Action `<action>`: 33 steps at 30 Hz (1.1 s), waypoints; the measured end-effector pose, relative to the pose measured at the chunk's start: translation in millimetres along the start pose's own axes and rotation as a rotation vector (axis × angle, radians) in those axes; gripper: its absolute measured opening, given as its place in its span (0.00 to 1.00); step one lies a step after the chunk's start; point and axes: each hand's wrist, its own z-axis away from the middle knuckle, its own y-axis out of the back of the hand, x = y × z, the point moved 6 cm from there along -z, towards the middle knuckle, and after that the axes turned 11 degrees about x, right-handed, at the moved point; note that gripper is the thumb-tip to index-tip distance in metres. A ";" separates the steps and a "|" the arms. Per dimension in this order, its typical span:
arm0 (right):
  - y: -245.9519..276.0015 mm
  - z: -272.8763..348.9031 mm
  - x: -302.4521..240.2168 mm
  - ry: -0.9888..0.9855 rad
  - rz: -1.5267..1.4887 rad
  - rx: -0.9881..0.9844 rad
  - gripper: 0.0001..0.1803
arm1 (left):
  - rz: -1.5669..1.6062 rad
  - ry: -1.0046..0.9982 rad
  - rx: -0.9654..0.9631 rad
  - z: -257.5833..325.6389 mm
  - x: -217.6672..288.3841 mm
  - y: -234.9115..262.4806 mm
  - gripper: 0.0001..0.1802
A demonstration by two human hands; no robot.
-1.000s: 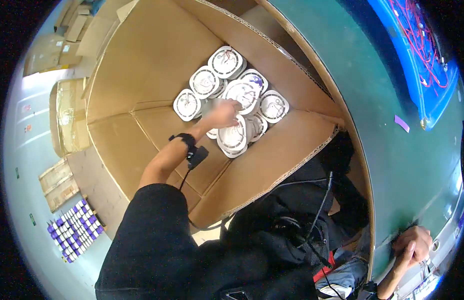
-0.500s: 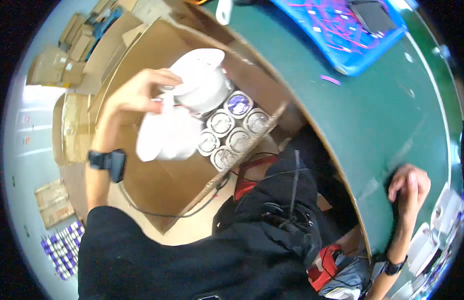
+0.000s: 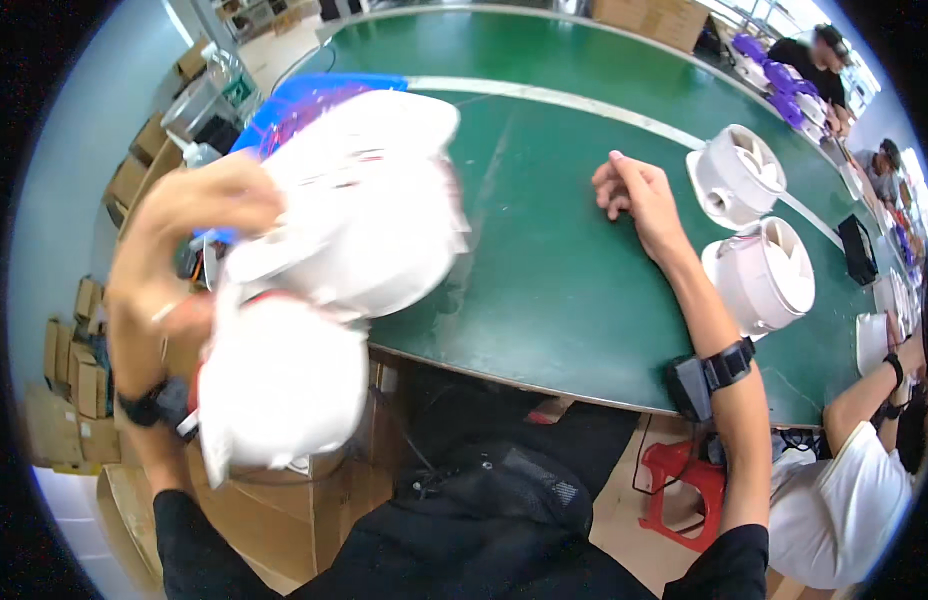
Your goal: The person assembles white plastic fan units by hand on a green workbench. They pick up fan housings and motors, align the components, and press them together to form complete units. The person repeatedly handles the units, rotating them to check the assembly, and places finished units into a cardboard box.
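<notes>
Motion blur smears white housings (image 3: 324,290) in left hand (image 3: 199,215).

The two round plastic housings (image 3: 324,300) held up in the left hand (image 3: 199,215) are plain white, with faint red marks on the upper one. Two more round white plastic housings (image 3: 749,225) stand on the flat tabletop (image 3: 544,260), which is dark green with a pale stripe across it. The shallow plastic tray (image 3: 314,95) is bright blue. A black band (image 3: 729,362) circles the right wrist; the sleeves are black. The plastic stool (image 3: 679,480) is red, and the stacked cardboard boxes (image 3: 69,385) are brown.
</notes>
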 end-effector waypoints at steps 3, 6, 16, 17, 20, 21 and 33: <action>-9.6 -6.1 -10.1 0.033 -0.108 0.043 0.24 | 0.003 -0.076 -0.063 -68.1 -12.9 -22.7 0.32; 13.3 -5.5 -15.8 0.126 -0.158 0.220 0.25 | -0.086 -0.054 -0.049 -131.8 -50.9 -51.4 0.33; 11.1 1.4 -17.7 0.402 0.176 0.286 0.11 | 0.101 0.076 0.271 -173.7 -86.3 -89.5 0.19; 8.5 1.1 -17.6 0.379 0.206 0.247 0.10 | 0.085 0.086 0.311 -163.7 -90.4 -87.6 0.18; -0.9 7.9 -27.9 0.329 0.294 0.112 0.08 | 0.168 0.137 0.332 -126.0 -84.5 -97.3 0.18; -4.3 11.1 -31.8 0.339 0.317 0.075 0.07 | 0.180 0.100 0.319 -116.2 -71.0 -102.0 0.18; -17.1 4.0 -19.5 0.226 0.168 -0.018 0.10 | 0.164 -0.222 0.439 -86.8 11.6 -120.5 0.25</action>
